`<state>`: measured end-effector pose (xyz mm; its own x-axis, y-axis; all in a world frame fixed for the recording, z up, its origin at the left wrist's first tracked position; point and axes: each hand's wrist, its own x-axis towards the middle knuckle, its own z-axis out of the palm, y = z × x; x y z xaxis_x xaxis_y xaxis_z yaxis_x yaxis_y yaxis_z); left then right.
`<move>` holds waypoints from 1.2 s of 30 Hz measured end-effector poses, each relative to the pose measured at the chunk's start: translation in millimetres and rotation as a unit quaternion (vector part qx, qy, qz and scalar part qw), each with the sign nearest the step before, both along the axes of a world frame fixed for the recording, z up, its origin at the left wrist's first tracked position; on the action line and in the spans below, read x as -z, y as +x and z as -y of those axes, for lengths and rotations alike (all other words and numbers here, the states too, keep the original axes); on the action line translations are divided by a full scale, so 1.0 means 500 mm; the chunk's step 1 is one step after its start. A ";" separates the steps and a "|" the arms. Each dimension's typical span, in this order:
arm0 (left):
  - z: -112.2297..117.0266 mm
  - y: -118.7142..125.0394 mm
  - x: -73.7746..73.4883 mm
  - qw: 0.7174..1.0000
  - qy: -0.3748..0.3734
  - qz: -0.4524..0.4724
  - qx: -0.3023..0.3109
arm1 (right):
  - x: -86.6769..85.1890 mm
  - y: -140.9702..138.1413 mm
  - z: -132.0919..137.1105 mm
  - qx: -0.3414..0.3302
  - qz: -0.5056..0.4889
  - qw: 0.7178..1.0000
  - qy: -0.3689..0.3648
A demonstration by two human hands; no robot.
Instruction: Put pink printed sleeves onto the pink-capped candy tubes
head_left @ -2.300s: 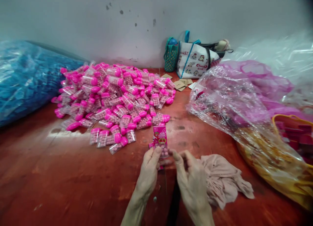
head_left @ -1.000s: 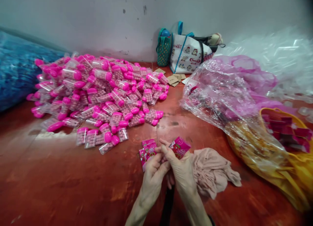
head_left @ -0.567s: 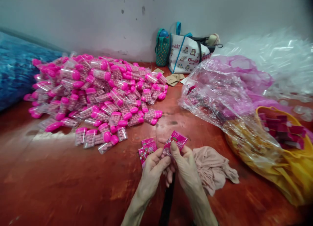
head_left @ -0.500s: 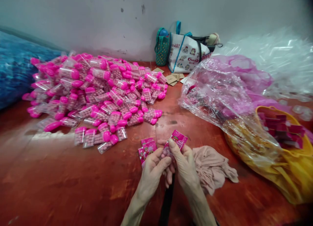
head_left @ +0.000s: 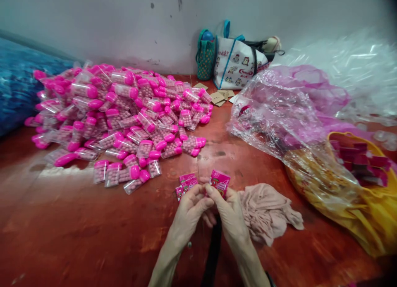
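Both my hands meet low in the middle of the view. My right hand (head_left: 231, 214) pinches a pink printed packet (head_left: 219, 181) between thumb and fingers, its face turned up. My left hand (head_left: 189, 214) is closed against it, thumb and fingertips pressed together by the packet's lower left corner. Whatever lies within the left fingers is hidden. More pink printed packets (head_left: 187, 181) lie on the red table just beyond my left hand. A crumpled beige cloth (head_left: 269, 212) rests close by my right hand.
To the left is a heap of clear bottles with pink caps and pink balls (head_left: 124, 113), with a blue bag (head_left: 27, 84) beside it. On the right stands a yellow bag (head_left: 375, 221) of pink packets, partly under clear plastic (head_left: 263, 113). A white tote (head_left: 232, 68) stands behind.
The packet has tilted and shifted slightly left and down, showing its printed face more fully. Pink balls seen between my hands earlier are now hidden. A tiny pale speck now shows below my left hand.
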<state>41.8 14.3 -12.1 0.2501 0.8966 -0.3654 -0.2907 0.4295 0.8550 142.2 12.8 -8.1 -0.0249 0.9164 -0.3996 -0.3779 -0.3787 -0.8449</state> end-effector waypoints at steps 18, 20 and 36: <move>-0.020 0.003 -0.019 0.972 -0.096 0.125 -0.172 | -0.017 0.031 0.032 -0.148 0.051 0.987 0.022; -0.016 0.003 -0.022 0.975 -0.107 0.118 -0.154 | -0.015 0.021 0.036 -0.136 0.030 0.990 0.013; 0.022 -0.001 -0.044 0.980 0.018 0.064 -0.186 | -0.018 0.014 0.058 -0.142 0.008 0.985 0.101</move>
